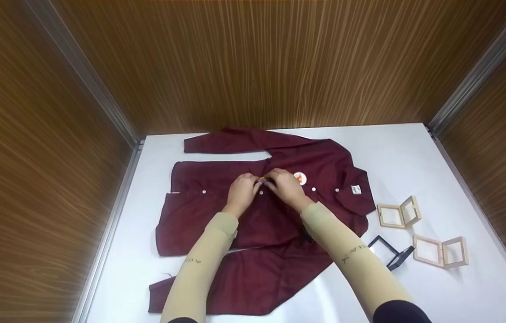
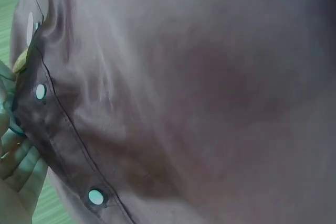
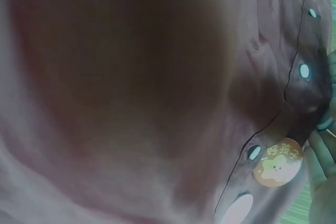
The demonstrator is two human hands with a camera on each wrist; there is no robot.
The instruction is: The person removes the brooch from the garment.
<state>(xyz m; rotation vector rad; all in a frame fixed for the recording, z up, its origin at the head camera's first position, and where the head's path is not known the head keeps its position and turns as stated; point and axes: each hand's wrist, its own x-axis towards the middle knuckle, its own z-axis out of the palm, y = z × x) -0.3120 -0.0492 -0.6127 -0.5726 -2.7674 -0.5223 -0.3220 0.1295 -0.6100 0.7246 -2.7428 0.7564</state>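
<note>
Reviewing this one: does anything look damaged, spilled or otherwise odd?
One small thing: a thin strand sticks out beside the near cuff of the maroon shirt, breaking its otherwise neat edge. It may be a loose thread; too small to tell. No spill shows.

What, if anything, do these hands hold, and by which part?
The left hand and right hand hold the maroon shirt by its front edge, beside a button; a grip on the orange badge is unclear.

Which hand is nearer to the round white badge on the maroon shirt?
Right. In the head view, the right hand is close beside the round white badge; the left hand is farther off, beyond the right.
</note>
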